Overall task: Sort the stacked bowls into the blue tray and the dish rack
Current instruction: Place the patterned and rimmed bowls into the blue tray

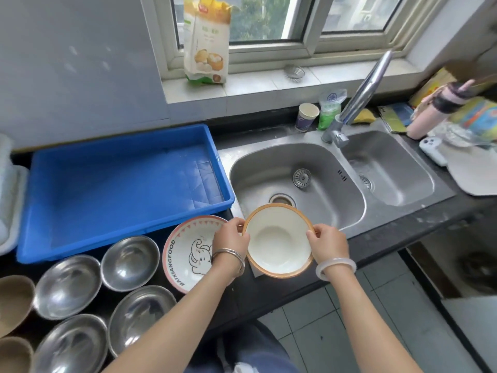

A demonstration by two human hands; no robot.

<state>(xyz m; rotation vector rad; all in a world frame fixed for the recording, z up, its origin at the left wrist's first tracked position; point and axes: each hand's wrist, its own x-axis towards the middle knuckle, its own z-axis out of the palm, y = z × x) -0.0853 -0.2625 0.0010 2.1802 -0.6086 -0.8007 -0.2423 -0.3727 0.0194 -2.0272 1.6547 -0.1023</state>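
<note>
A white bowl with an orange-brown rim (278, 242) is held over the counter's front edge, just in front of the left sink basin. My left hand (231, 238) grips its left rim and my right hand (328, 244) grips its right rim. Left of it a white bowl with a pink rim and an elephant drawing (188, 254) rests on the counter, partly hidden by my left wrist. Several steel bowls (130, 262) and two brown bowls (13, 302) stand at the lower left. The blue tray (121, 249) behind them holds nothing. The white object (10, 211) at the far left edge may be the dish rack.
A double steel sink (330, 168) with a tall faucet (357, 100) lies behind the held bowl. A paper cup (306, 117), a green bag and a sponge stand behind the sink. Bottles and packets crowd the right counter. A flour bag (207, 41) stands on the windowsill.
</note>
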